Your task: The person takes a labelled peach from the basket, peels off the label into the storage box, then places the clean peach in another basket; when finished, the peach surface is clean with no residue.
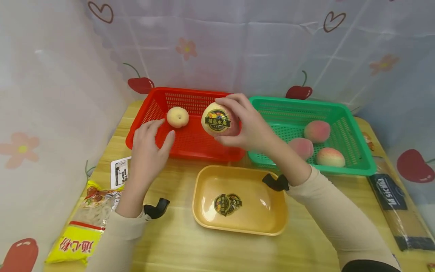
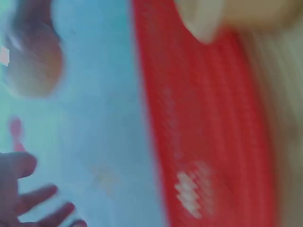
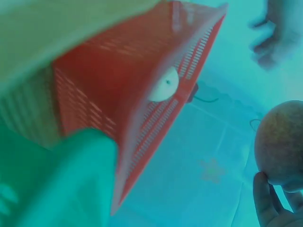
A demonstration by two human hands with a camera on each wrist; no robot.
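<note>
My right hand [image 1: 238,117] grips a pale peach [image 1: 217,120] bearing a dark round sticker and holds it above the red basket [image 1: 204,149]. The right wrist view shows this peach [image 3: 281,142] with fingertips [image 3: 265,198] under it. A second, bare pale peach [image 1: 177,116] lies in the red basket's back left. My left hand [image 1: 151,138] is open with relaxed fingers at the basket's front left rim; whether it touches the rim is unclear. The left wrist view is blurred, showing only the red basket [image 2: 208,142].
A green basket [image 1: 353,166] on the right holds three pink peaches [image 1: 317,130]. In front, a yellow tray [image 1: 272,223] holds peeled stickers [image 1: 227,204]. A yellow packet [image 1: 76,245] and a card [image 1: 120,172] lie at the left. A dark pasta packet [image 1: 391,196] lies along the right edge.
</note>
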